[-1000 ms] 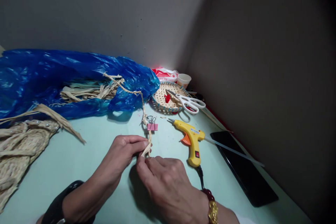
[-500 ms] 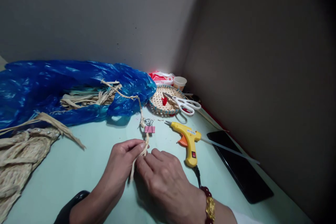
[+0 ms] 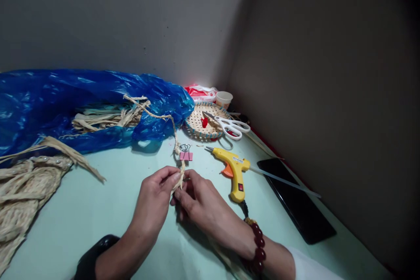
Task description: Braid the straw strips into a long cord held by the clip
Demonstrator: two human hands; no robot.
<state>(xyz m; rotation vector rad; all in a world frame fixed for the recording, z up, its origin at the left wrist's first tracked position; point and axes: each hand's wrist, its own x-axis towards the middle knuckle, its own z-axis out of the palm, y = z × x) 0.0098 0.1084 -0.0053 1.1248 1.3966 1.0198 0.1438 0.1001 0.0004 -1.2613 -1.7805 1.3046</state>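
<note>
A thin braided cord of pale dried husk or raffia (image 3: 176, 136) runs from the blue bag down to my hands. A pink binder clip (image 3: 186, 156) sits at the cord, just beyond my fingers. My left hand (image 3: 159, 188) pinches the braid below the clip between thumb and forefinger. My right hand (image 3: 197, 194) is closed on the loose strands at the braid's near end, its thumb against its curled fingers. One pale strand trails from under my right wrist toward the near edge.
A yellow glue gun (image 3: 234, 170) lies right of my hands, its glue stick crossing a black phone-like slab (image 3: 295, 201). White-handled scissors (image 3: 234, 129) rest on a woven basket (image 3: 193, 124). A paper cup (image 3: 224, 99), blue plastic bag (image 3: 98, 81) and woven husk piece (image 3: 29, 197) stand around.
My right hand has turned from knuckles up to thumb side up, bringing its fingertips to the strands. My left hand keeps its pinch. The whole view has shifted slightly.
</note>
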